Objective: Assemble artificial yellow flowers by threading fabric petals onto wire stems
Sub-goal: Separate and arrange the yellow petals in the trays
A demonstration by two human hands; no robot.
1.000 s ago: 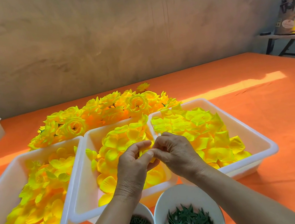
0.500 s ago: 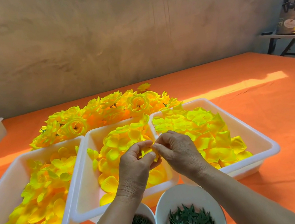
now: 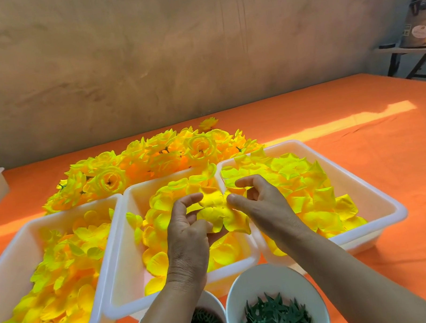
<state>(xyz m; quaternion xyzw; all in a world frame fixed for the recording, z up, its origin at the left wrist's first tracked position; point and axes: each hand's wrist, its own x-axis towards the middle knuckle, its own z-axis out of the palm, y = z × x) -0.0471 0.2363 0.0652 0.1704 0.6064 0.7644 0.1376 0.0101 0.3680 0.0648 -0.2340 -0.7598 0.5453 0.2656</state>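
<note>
Held piece: we see a layered yellow fabric petal piece (image 3: 215, 213) raised over the middle tray, gripped by the left hand (image 3: 187, 233) and pinched at its edge by the right hand (image 3: 262, 203).
Loose stock: we count three heaps of loose yellow fabric petals (image 3: 64, 271), one in each white plastic tray (image 3: 183, 293).
Finished work: assembled yellow fabric flowers (image 3: 149, 158) lie piled on the orange tabletop (image 3: 375, 162) behind the trays.

On the tabletop (image 3: 409, 162), the left tray (image 3: 2, 255) and right tray (image 3: 360, 238) flank the middle tray (image 3: 121, 250); a flower heap (image 3: 149, 160) lies behind it, cups (image 3: 268, 279) before it.
</note>
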